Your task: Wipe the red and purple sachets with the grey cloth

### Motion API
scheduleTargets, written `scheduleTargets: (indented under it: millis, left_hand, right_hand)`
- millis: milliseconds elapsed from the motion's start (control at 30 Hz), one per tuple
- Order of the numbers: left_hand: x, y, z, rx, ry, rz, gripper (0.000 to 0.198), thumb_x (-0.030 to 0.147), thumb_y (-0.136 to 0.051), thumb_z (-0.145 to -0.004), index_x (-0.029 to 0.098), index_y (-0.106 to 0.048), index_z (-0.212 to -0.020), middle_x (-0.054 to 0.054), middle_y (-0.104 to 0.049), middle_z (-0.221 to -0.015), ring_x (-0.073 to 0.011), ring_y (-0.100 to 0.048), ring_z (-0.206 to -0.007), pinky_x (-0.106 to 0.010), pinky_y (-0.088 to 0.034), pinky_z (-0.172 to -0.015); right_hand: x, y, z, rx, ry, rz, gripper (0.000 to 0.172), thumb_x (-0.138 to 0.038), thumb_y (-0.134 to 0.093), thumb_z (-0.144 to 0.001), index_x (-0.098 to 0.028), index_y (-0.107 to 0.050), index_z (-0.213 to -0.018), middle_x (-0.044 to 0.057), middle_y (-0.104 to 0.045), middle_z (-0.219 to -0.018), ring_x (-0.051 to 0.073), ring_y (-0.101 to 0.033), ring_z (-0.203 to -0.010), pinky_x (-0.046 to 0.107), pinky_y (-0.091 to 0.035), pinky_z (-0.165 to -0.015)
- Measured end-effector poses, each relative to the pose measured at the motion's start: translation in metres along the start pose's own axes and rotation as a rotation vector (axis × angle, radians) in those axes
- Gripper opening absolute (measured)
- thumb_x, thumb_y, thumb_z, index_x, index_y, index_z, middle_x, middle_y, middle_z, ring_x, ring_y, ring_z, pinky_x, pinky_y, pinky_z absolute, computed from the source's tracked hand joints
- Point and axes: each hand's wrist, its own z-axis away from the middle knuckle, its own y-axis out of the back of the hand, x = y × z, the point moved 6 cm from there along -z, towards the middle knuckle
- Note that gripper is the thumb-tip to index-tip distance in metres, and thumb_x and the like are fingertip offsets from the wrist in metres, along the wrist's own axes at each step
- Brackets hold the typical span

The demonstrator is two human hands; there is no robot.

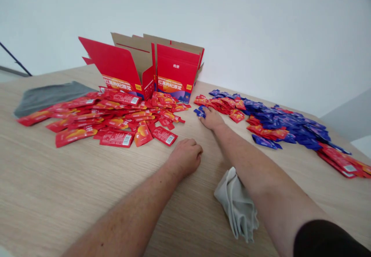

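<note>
My right hand [213,118] reaches forward with its fingers closed on small blue sachets [199,111], just in front of a cluster of red sachets [222,104]. How many blue ones are under the fingers is hidden. Resting on the table, my left hand [187,157] is loosely curled, and nothing shows in its fingers. Left of it spreads a large heap of red sachets [116,119], the nearest one close to the knuckles. A long pile of blue sachets [278,118] with some red ones mixed in lies to the right.
Two open red cartons [177,71] with raised flaps stand behind the red heap. A grey cloth [52,96] lies at the far left, partly under sachets. Beneath my right forearm is a crumpled pale cloth [236,206]. A white wall [261,29] rises behind the wooden table [87,187].
</note>
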Motion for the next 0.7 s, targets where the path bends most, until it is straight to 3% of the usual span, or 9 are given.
scheduleTargets:
  millis: [133,233,467,700]
  left_hand:
    - [0.000,0.000,0.000,0.005,-0.004,-0.001,0.025,0.021,-0.056,-0.092,0.020,-0.079,-0.102,-0.009,-0.072,-0.103,-0.0255,-0.064,-0.105,-0.040,-0.050,-0.098]
    - [-0.001,0.000,0.000,0.001,-0.012,-0.001,0.025,0.019,-0.057,-0.091,0.019,-0.079,-0.103,-0.009,-0.072,-0.104,-0.0250,-0.064,-0.106,-0.040,-0.050,-0.099]
    - [-0.003,0.000,-0.003,-0.018,-0.021,0.009,0.027,0.020,-0.057,-0.091,0.017,-0.079,-0.108,-0.011,-0.073,-0.108,-0.0260,-0.065,-0.109,-0.041,-0.049,-0.102]
    - [-0.005,0.001,-0.005,-0.044,-0.016,-0.001,0.030,0.019,-0.057,-0.089,0.016,-0.079,-0.110,-0.011,-0.073,-0.110,-0.0270,-0.065,-0.109,-0.042,-0.050,-0.103]
  right_hand:
    - [0.003,-0.006,-0.002,-0.043,0.019,0.049,0.045,-0.043,-0.062,-0.100,-0.021,-0.058,-0.139,0.012,-0.057,-0.146,0.030,-0.059,-0.127,0.055,-0.051,-0.106]
    - [0.006,-0.002,0.013,-0.073,0.060,0.076,0.042,-0.041,-0.063,-0.100,-0.021,-0.059,-0.137,0.012,-0.058,-0.144,0.028,-0.061,-0.124,0.053,-0.053,-0.104]
    - [0.033,0.016,0.095,-0.128,0.117,0.130,0.056,-0.047,-0.045,-0.105,-0.024,-0.048,-0.155,0.014,-0.051,-0.158,0.030,-0.047,-0.145,0.045,-0.037,-0.121]
    - [0.105,0.042,0.168,-0.110,0.050,0.179,0.056,-0.042,-0.043,-0.104,-0.016,-0.051,-0.153,0.018,-0.054,-0.155,0.030,-0.048,-0.144,0.045,-0.037,-0.121]
